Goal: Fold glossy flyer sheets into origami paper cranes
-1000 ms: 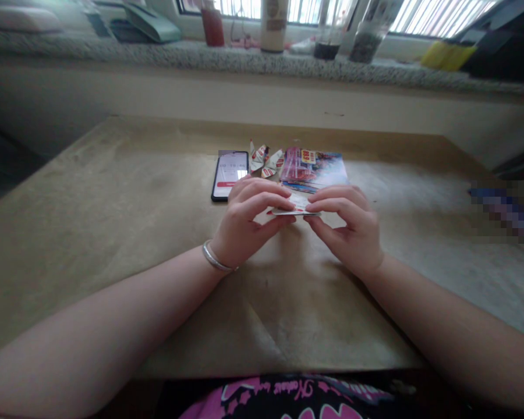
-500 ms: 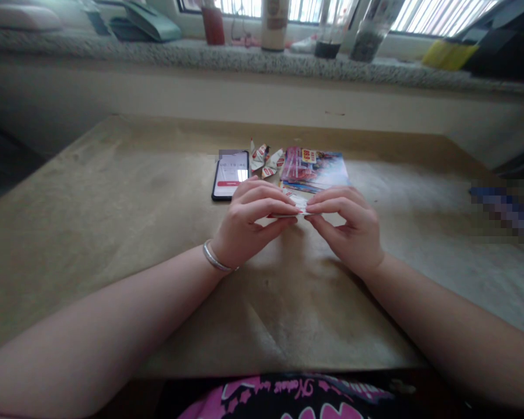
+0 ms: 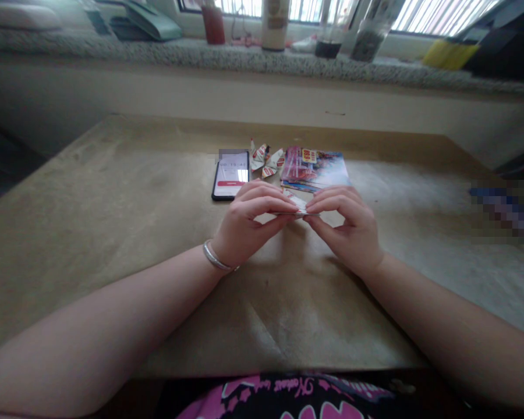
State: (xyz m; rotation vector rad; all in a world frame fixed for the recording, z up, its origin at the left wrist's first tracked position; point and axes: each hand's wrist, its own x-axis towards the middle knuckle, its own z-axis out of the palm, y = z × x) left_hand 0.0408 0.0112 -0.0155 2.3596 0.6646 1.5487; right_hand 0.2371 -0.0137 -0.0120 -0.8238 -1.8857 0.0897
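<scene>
Between my two hands is a small piece of folded paper (image 3: pixel 297 201), white with red print. My left hand (image 3: pixel 257 215) pinches its left side between thumb and fingers. On the right side, the thumb and fingertips of my right hand (image 3: pixel 348 224) press on the same paper. Much of it is hidden under the fingers. Just beyond my hands lie several small folded paper shapes (image 3: pixel 268 162), white with red marks and pointed tips. Right of them is a stack of colourful printed sheets (image 3: pixel 317 167), its near edge close behind my right fingers.
A phone (image 3: pixel 231 176) showing a timer lies beyond my left hand. The table (image 3: pixel 157 203) has a brownish, creased covering. A speckled sill (image 3: pixel 166 53) along the back holds bottles and containers. A blurred blue item (image 3: pixel 506 212) sits at the far right.
My fingers have shifted slightly on the folded paper, which now looks flatter at its near edge. Both hands stay in nearly the same place.
</scene>
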